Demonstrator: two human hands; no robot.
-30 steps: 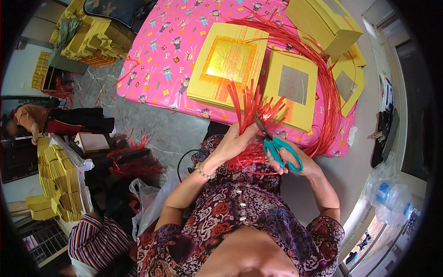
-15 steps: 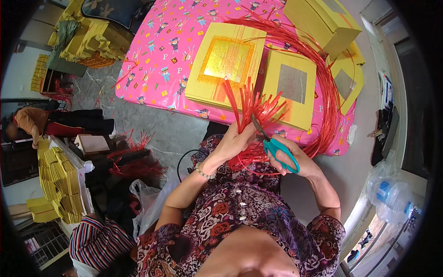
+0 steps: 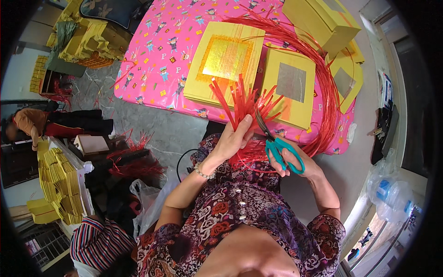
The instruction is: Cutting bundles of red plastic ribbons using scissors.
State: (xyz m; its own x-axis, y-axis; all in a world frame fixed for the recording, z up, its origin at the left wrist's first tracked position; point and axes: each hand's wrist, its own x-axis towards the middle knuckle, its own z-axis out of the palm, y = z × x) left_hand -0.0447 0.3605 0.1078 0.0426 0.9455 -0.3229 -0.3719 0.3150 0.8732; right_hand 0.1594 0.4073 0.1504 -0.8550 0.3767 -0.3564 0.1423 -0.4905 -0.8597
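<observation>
A bunch of red plastic strips (image 3: 244,102) is pinched in my left hand (image 3: 236,141), its cut ends fanning out above my thumb. My right hand (image 3: 295,159) has its fingers through the handles of teal-handled scissors (image 3: 272,134). The scissors' dark blades reach up to the right side of the bunch, close to my left fingertips; they look parted a little. More of the red strips hang below my left hand over my lap.
Stacks of yellow paper (image 3: 196,85) with gold or silver squares lie on a pink patterned table (image 3: 157,83). A long red strip bundle (image 3: 330,115) curves round the table's right side. At the left, another person (image 3: 32,122) bends beside yellow stacks (image 3: 60,180); a striped sleeve (image 3: 99,242) shows lower down.
The scissors have shifted slightly right and their handles have spread. The strips in my left hand have tilted and fanned out further to the left.
</observation>
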